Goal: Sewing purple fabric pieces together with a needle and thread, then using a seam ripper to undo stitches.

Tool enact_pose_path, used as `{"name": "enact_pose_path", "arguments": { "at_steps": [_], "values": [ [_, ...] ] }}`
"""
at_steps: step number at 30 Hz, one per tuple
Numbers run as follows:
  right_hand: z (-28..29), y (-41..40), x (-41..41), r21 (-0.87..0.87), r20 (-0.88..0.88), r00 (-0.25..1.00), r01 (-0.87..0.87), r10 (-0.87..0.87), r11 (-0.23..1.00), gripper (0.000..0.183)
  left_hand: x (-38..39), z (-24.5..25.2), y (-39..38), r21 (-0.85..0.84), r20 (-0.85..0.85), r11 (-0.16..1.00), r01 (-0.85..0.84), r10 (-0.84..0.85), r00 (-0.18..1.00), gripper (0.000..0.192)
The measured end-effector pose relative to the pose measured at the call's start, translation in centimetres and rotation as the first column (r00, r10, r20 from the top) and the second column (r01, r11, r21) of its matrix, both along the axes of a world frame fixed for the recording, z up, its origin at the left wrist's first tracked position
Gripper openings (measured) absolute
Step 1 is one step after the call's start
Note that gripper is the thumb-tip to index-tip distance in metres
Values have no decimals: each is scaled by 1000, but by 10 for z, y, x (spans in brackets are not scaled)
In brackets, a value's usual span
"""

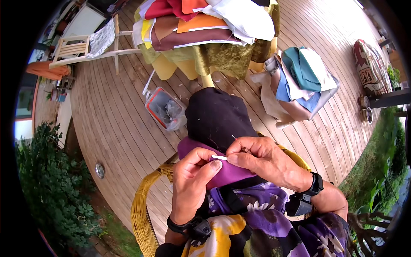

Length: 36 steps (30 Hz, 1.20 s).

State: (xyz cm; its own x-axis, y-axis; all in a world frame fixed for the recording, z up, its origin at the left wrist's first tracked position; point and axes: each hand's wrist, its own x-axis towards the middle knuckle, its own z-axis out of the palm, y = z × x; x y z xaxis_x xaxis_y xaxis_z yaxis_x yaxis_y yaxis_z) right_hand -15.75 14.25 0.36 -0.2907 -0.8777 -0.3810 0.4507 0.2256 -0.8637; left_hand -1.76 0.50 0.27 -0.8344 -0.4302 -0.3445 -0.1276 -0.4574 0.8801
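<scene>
A piece of purple cloth (236, 173) lies over my lap, and its upper edge is raised between my two hands. My left hand (192, 180) pinches that edge with thumb and forefinger, beside a short white strip (219, 157). The thumb and fingers of my right hand (266, 160) grip the strip's other end. A thin needle (234, 138) with what looks like reddish thread sticks up from my right fingers; its lower part is hidden. Under the cloth, dark fabric (218, 115) covers my knees.
Ahead, a cloth-covered table (224, 61) bears piled fabric pieces (192, 32). A container of folded cloth (301, 77) stands on the wooden deck (118, 106) at right. An orange-rimmed plastic bin (163, 109) is left of my knees. Wicker chair arms (144, 196) flank me.
</scene>
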Motion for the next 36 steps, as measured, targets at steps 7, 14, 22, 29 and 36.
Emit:
{"name": "enact_pose_path", "arguments": {
  "at_steps": [7,14,22,29,36],
  "values": [
    [-6,2,3,-12,-120,993,18,-19,1000,18,-3,3,1,-100,67,994,49,-42,997,10],
    [-7,3,3,-28,-154,988,22,-26,999,19,-3,3,2,-59,49,998,20,-17,999,8],
    [-3,1,6,-104,-595,789,116,-155,988,11,-2,2,3,-18,39,1000,-20,21,999,8],
    [-11,-1,9,-231,-756,619,52,-212,972,12,-1,3,1,9,89,1000,4,-5,996,8],
    [-6,1,4,-28,-489,870,55,-62,998,10,1,3,2,-46,117,996,70,-64,991,8]
  ]
}}
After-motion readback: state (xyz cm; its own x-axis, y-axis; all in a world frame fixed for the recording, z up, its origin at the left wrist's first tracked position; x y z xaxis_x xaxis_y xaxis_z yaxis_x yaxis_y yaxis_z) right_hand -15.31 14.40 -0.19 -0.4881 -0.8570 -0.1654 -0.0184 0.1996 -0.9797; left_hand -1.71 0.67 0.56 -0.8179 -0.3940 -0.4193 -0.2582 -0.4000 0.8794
